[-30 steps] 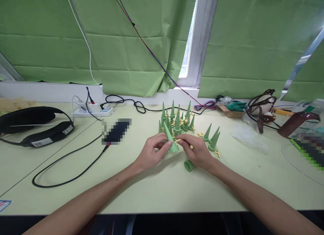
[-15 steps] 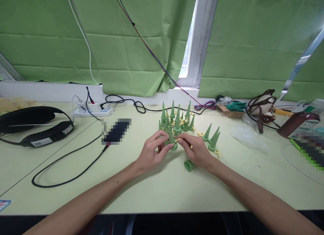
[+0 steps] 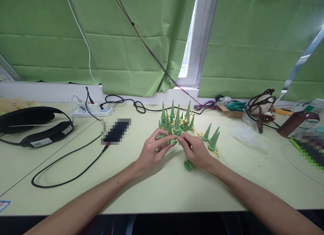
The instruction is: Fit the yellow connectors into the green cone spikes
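Observation:
My left hand [image 3: 155, 148] is closed on a green plastic spike [image 3: 173, 141]. The spike is now tilted and partly covered by my fingers. Fingertips of my right hand [image 3: 196, 148] pinch at its side; a small yellow valve piece was there a moment earlier, but is now mostly hidden. Just beyond both hands stands a cluster of upright green spikes [image 3: 178, 122] with yellow valve pieces among them. Below my right hand a green ring-shaped cap [image 3: 188, 165] lies on its side.
More green spikes [image 3: 213, 140] and a yellow valve piece [image 3: 217, 153] are to the right. Further right lie a clear plastic bag [image 3: 249, 138] and a brown bottle [image 3: 298, 125]. A power strip [image 3: 93, 110], a black cable [image 3: 68, 186] and a black headset [image 3: 48, 127] are on the left.
The spike in my left hand has tipped from upright to tilted, its point no longer rising above my fingers. My right fingertips have shifted slightly along it.

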